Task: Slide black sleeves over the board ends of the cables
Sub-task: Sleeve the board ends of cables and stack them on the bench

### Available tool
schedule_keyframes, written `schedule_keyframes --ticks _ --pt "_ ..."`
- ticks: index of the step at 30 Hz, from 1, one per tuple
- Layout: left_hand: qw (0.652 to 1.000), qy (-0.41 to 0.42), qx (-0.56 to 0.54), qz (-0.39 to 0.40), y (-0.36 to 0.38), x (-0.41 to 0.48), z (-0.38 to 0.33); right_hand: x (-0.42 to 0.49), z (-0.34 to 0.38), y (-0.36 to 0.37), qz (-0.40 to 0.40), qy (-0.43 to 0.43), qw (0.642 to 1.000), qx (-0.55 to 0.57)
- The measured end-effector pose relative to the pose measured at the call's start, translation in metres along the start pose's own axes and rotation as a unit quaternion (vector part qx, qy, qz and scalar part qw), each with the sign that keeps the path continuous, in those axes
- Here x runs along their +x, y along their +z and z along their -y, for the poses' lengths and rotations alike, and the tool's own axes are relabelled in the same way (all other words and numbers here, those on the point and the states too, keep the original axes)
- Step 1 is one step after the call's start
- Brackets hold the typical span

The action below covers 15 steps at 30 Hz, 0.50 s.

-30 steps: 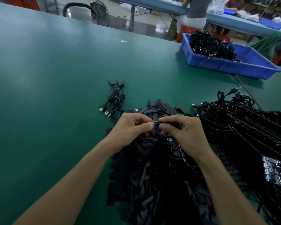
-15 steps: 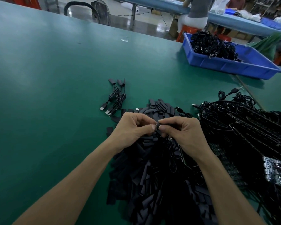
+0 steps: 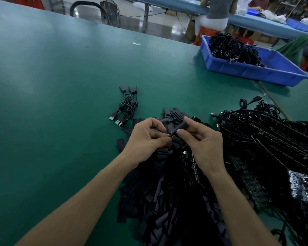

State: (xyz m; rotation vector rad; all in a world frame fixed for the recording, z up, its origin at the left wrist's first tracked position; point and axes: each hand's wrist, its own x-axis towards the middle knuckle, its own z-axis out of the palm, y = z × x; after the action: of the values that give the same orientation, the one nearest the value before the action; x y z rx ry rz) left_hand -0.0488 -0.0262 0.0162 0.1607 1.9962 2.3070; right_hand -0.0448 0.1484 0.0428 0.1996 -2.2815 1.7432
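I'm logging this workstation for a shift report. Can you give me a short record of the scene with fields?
Left hand: pinches a cable end at the sleeve's lower mouth
Right hand: holds a black sleeve
Sleeve pile: under both hands
Sleeved cables: small bunch, left of pile
Cable tangle: right of pile
Blue bin: far right, holds cables

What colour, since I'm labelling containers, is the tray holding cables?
The tray is blue, clearest in the head view.
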Motion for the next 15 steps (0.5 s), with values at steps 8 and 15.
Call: schedule_keyframes --ticks 8,15 --pt "1.0 0.004 0.01 -0.021 0.0053 -0.0018 0.0071 -0.0053 -0.0091 0.0093 0.019 0.0 1.0 -0.02" --pt "0.999 0.014 0.011 -0.036 0.0062 -0.0023 0.0067 0.0007 -0.008 0.0087 0.024 0.015 1.0 -0.005"
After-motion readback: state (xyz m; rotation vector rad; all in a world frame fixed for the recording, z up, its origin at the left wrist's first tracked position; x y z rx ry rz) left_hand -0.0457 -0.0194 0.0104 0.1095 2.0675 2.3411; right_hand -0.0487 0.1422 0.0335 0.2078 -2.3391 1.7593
